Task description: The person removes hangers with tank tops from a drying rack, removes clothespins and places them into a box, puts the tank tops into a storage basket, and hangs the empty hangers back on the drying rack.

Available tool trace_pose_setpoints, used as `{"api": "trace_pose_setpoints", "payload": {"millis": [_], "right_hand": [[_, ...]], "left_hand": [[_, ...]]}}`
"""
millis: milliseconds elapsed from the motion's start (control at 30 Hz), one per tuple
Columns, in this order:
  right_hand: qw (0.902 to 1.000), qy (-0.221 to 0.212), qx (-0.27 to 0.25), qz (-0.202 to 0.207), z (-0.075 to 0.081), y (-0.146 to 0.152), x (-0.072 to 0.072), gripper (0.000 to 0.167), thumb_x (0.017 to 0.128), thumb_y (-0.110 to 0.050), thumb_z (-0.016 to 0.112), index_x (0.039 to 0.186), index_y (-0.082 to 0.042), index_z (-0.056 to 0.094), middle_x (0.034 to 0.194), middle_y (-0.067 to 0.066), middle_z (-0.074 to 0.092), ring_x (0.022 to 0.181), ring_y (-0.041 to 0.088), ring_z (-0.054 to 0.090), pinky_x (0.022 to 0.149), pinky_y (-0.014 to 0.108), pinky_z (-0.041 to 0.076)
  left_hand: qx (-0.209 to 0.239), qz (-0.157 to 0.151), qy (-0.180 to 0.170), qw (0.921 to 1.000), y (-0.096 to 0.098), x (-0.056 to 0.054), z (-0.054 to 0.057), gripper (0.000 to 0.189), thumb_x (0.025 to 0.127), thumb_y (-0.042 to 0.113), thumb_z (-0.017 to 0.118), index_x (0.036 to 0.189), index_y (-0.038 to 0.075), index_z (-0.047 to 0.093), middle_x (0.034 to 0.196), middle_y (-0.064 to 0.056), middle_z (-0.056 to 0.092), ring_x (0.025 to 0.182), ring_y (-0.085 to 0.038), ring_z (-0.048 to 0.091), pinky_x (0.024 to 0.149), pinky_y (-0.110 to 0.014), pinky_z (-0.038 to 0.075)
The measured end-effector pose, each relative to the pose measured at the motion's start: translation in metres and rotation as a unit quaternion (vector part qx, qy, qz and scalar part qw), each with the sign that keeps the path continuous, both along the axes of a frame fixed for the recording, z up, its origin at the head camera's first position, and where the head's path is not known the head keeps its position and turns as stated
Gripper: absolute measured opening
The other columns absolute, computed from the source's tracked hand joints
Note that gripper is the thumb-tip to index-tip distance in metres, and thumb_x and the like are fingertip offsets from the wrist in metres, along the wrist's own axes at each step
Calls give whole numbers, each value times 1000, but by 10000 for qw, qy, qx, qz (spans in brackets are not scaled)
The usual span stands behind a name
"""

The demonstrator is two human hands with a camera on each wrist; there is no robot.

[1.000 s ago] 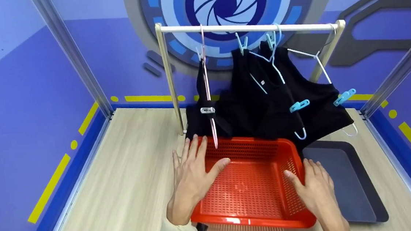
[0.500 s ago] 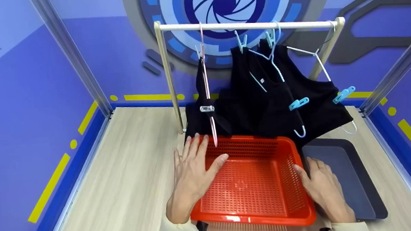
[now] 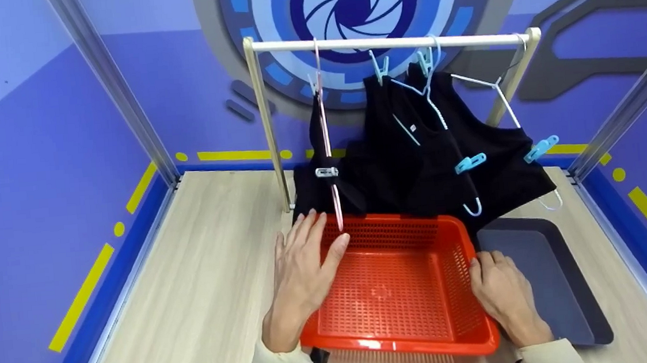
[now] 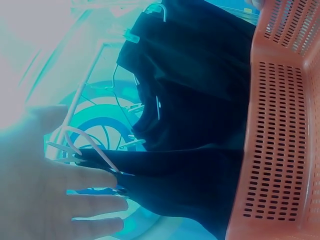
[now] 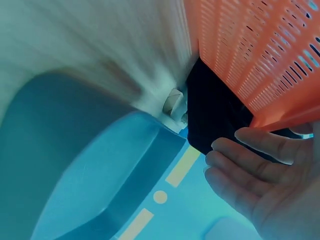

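A red plastic basket (image 3: 400,345) with perforated walls stands in front of me in the head view, its inside bare. My left hand (image 3: 300,270) rests along its left rim with fingers straight and thumb stretched over the inside. At the right rim is my right hand (image 3: 505,294), its thumb beside the rim. The right wrist view shows that hand's fingers (image 5: 245,165) slightly bent but not wrapped round anything, next to the basket's outer wall (image 5: 240,55). Beyond the basket, black sleeveless garments (image 3: 404,175) hang low behind its back rim.
A wooden rack (image 3: 480,40) carries a pink hanger (image 3: 326,135), a light-blue hanger (image 3: 439,112) and a white hanger (image 3: 509,106). Blue clothes pegs (image 3: 471,163) and a clear peg (image 3: 327,172) grip the clothes. A grey tray (image 3: 545,285) lies right of the basket; walls enclose the table.
My right hand has drawn its thumb out from inside the basket and moved slightly right, to the rim's outer side. The left hand has barely shifted; basket and clothes look unmoved.
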State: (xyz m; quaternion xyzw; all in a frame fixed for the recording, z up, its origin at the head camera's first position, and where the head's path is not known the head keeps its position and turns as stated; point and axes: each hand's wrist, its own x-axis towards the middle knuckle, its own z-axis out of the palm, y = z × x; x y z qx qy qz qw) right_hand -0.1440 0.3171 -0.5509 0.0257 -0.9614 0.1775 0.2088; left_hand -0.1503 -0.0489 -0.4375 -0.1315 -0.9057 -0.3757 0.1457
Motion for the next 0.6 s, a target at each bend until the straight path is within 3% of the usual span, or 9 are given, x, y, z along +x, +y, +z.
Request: {"api": "trace_pose_setpoints", "payload": {"millis": [167, 433, 600], "right_hand": [[9983, 405, 410, 114, -3, 1, -2, 23, 102, -13, 56, 86, 3, 59, 77, 16, 54, 74, 45, 55, 64, 61, 48], [9982, 359, 474, 71, -4, 0, -3, 22, 101, -14, 56, 87, 3, 57, 78, 17, 51, 76, 42, 50, 67, 57, 44], [9980, 401, 477, 84, -4, 0, -2, 22, 100, -13, 57, 85, 2, 56, 77, 17, 51, 75, 42, 50, 66, 58, 44]], "left_hand": [[290, 128, 176, 9993, 3, -4, 4, 62, 109, 48, 54, 150, 3, 59, 156, -15, 54, 149, -38, 43, 120, -70, 21], [983, 390, 548, 9929, 13, -15, 10, 54, 106, 41, 62, 137, -3, 68, 139, -19, 67, 131, -39, 61, 111, -54, 46], [1266, 602, 603, 9883, 21, -24, 15, 50, 104, 39, 67, 130, -4, 72, 130, -19, 71, 122, -37, 67, 103, -51, 52]]}}
